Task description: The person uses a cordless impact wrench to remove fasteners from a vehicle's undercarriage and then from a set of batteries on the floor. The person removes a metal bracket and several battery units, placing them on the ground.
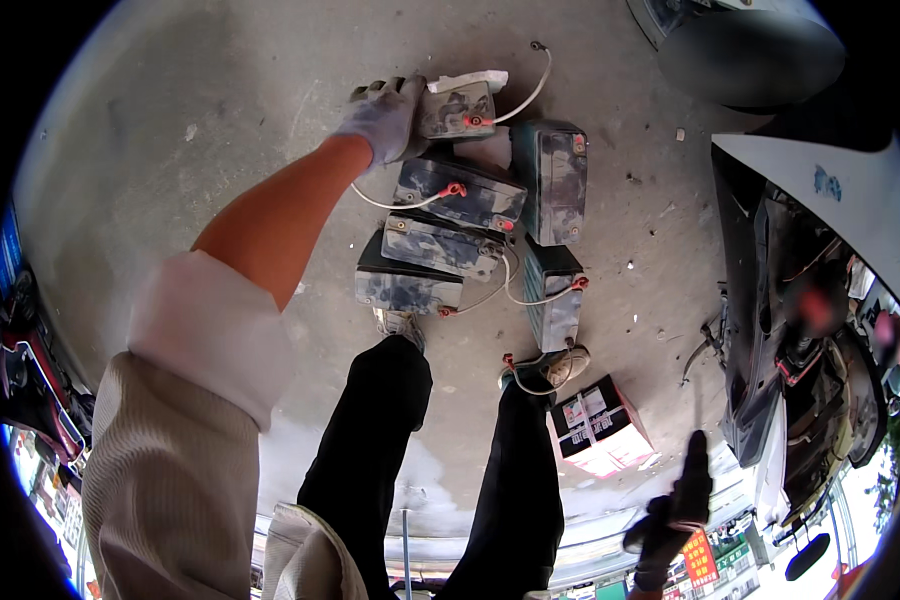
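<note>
My left hand point(388, 118), in a light grey glove, reaches far forward and grips a dusty grey battery point(458, 108) by its left end, with a white rag on top of it. A white wire with a red terminal runs off that battery. Below it, several more grey batteries point(458, 193) lie packed together on the concrete floor, linked by white wires. My right hand point(672, 515), in a dark glove, hangs low at the right near a black, white and red carton point(600, 428). Whether it holds anything is unclear.
My legs in black trousers stand just below the batteries, shoes touching the pile. An opened scooter body point(800, 330) with exposed wiring fills the right side. A dark rounded part point(750, 55) sits at the top right. A red object point(30, 370) lies at the left edge.
</note>
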Demonstrator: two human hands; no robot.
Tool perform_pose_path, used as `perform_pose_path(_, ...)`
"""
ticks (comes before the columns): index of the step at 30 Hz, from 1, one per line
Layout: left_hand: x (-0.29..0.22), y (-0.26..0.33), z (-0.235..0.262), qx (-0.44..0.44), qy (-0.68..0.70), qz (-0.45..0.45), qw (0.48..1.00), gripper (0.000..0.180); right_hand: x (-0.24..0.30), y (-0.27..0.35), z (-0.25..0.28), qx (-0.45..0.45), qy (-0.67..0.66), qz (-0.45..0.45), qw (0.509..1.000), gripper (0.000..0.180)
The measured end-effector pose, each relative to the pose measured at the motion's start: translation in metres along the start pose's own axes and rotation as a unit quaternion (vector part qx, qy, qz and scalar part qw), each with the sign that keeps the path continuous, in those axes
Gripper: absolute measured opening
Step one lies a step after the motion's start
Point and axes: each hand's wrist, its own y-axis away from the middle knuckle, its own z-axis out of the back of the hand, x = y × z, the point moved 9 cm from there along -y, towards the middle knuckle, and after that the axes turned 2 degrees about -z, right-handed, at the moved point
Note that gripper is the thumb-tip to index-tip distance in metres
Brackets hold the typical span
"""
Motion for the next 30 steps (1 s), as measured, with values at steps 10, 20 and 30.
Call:
perform_pose_path(10,0.04,0.031,-0.005,-0.077,-0.003,0.156,0.985,0.074,0.123,0.009,-0.086,0.102,-0.254,-0.194,0.942,0.009)
perform_pose_path(20,0.064,0.014,0.044,-0.033,0.108,0.159,0.981,0.092,0.302,-0.076,-0.231,0.289,-0.53,-0.081,0.793,0.026)
perform_pose_path(30,0.029,-0.021,0.024,-0.138,0.338,-0.104,0.925,0.038,0.363,-0.069,-0.3,0.344,-0.74,-0.175,0.551,0.07)
